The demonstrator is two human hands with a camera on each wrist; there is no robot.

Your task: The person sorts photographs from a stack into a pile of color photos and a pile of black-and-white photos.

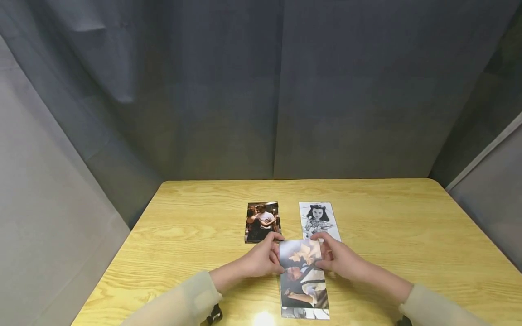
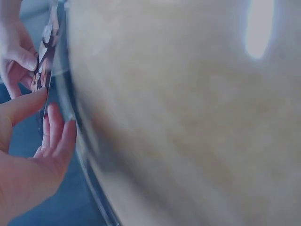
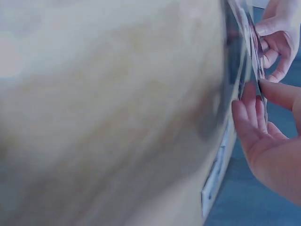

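Both hands hold one glossy colour photograph (image 1: 303, 276) above the near middle of the wooden table (image 1: 408, 235). My left hand (image 1: 264, 259) pinches its left edge between thumb and fingers; my right hand (image 1: 335, 257) pinches its right edge. In the left wrist view the photograph (image 2: 47, 52) shows edge-on between my thumb and fingers, with the other hand (image 2: 19, 59) beyond. In the right wrist view the photograph (image 3: 251, 52) is likewise edge-on, with the other hand (image 3: 277, 37) behind it. Two more photographs lie flat farther back.
A colour photo of a dancing couple (image 1: 262, 221) lies behind my left hand. A black-and-white portrait (image 1: 318, 220) lies behind my right hand. Grey cloth (image 1: 261, 90) walls stand close around the table on three sides. Light glares off the tabletop near the front edge.
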